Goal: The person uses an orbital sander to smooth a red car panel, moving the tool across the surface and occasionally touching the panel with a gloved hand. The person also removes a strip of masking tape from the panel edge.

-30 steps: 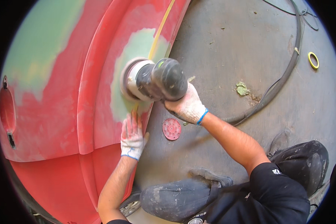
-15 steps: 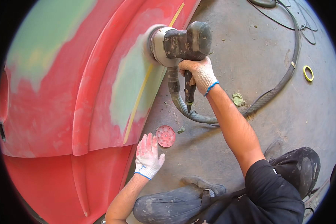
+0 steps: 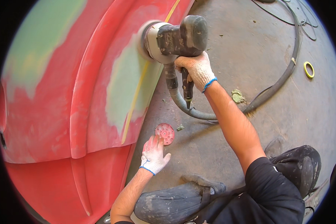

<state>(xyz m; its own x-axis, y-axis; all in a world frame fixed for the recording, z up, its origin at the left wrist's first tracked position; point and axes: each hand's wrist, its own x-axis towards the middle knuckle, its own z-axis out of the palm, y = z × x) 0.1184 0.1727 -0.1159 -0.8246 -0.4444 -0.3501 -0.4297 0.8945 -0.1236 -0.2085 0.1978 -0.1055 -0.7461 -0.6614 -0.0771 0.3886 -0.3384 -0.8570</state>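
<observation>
My gloved right hand [image 3: 196, 70] is closed around the handle of a black and pale grey power sander [image 3: 175, 39]. The sander's round pad rests against a red vehicle panel [image 3: 93, 123], over a patch of pale green filler [image 3: 128, 84] near the panel's edge. Along that patch runs a strip of yellow tape [image 3: 137, 95]. My gloved left hand [image 3: 153, 156] is open and empty, fingers stretched out, its fingertips by a round red sanding disc [image 3: 165, 133] with holes. Whether they touch the disc, I cannot tell. Red dust stains the left glove's fingers.
A ribbed grey hose [image 3: 267, 100] curves from the sander across the concrete floor [image 3: 246, 48]. A roll of yellow tape [image 3: 308, 70] lies to the right. Crumpled green scrap [image 3: 237, 96] sits beside the hose. My bent leg [image 3: 168, 203] is at the bottom.
The sander and my right hand have shifted slightly left and up along the panel. My left hand has moved a little right, closer to the sanding disc.
</observation>
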